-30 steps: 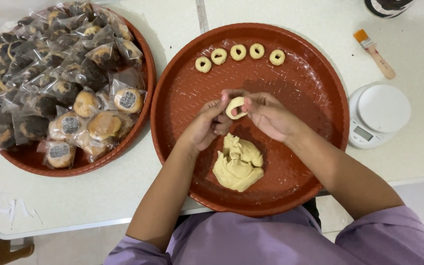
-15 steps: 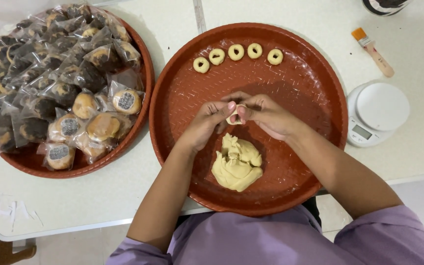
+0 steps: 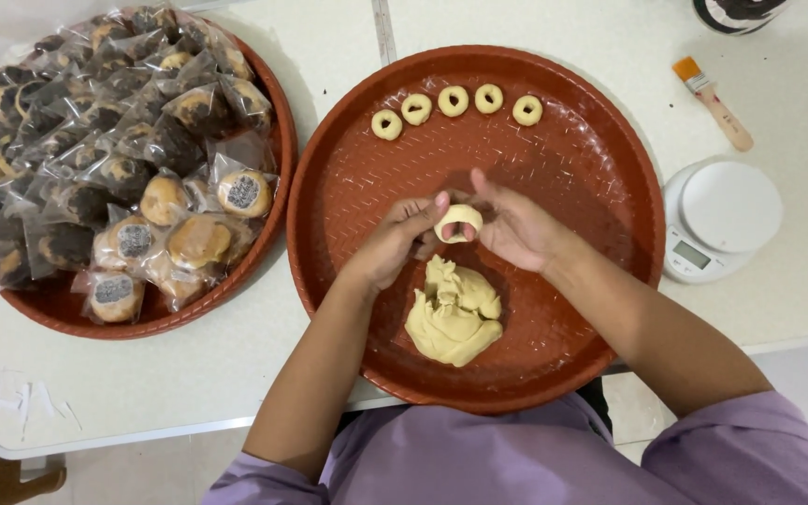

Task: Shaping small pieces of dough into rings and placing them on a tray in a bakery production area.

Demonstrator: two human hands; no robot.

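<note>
Your left hand (image 3: 395,245) and right hand (image 3: 516,227) meet at the centre of the round red tray (image 3: 610,178), fingers of both closed on a small dough ring (image 3: 458,222) held just above the dough lump (image 3: 454,313). Pinch lightly and evenly so the hole stays open and round, matching the five finished rings (image 3: 454,101) lined along the tray's upper part, with the wrapped pastries (image 3: 114,168) well apart at upper left.
</note>
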